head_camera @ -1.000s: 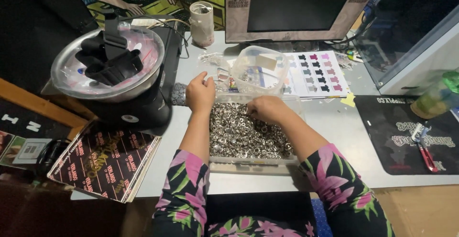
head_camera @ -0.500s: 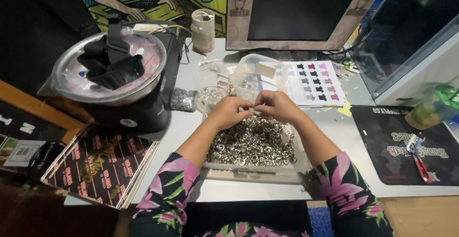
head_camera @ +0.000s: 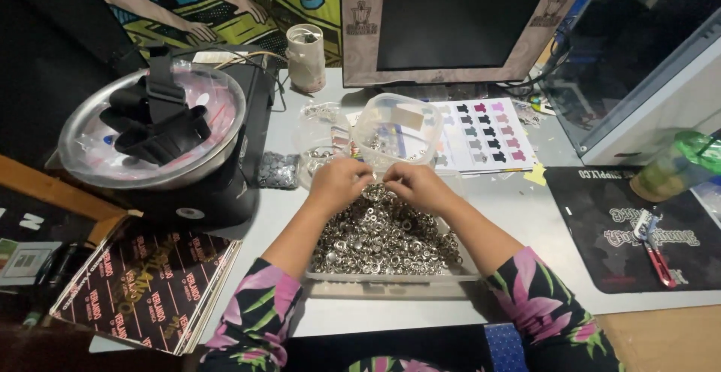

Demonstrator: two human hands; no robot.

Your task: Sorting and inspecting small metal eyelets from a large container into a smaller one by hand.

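Centre of frame: left hand (head_camera: 338, 184) and right hand (head_camera: 415, 186), fingers pinched together, meet over a tray (head_camera: 390, 286) of metal rings (head_camera: 383, 237) on the desk (head_camera: 518, 214); what they grip cannot be told.

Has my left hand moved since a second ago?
Yes. The left hand came back from the clear bags beyond the tray and moved right, now meeting the right hand over the far end of the metal rings.
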